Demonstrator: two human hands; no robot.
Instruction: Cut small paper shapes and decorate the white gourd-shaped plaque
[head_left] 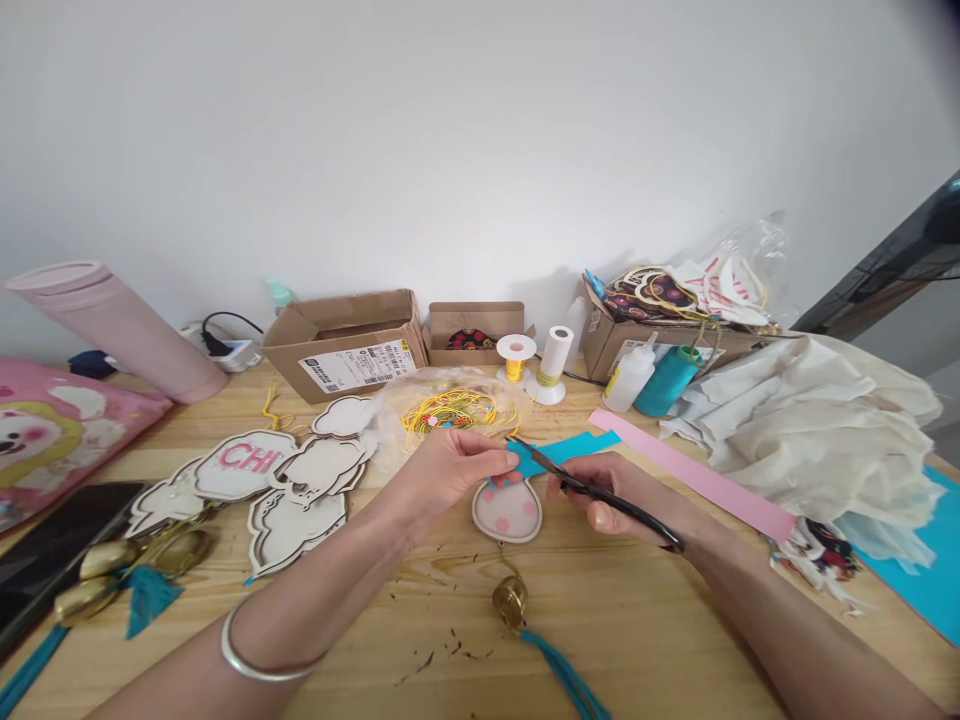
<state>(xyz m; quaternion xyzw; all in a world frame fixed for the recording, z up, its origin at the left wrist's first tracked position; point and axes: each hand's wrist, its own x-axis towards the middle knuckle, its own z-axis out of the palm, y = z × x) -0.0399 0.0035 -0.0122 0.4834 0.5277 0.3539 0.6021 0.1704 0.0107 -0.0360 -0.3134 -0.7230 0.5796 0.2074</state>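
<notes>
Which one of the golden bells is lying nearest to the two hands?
The single bell on the near side of the pink-dotted piece; the other bells lie grouped at the left.

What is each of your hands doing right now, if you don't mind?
Left hand: closed, grip on blue strip.
Right hand: closed, holding black scissors.

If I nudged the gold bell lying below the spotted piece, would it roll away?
The bell looks rounded, so it might roll a little. Its long tassel would probably drag limply behind. The metallic shine suggests a hard body.
</notes>
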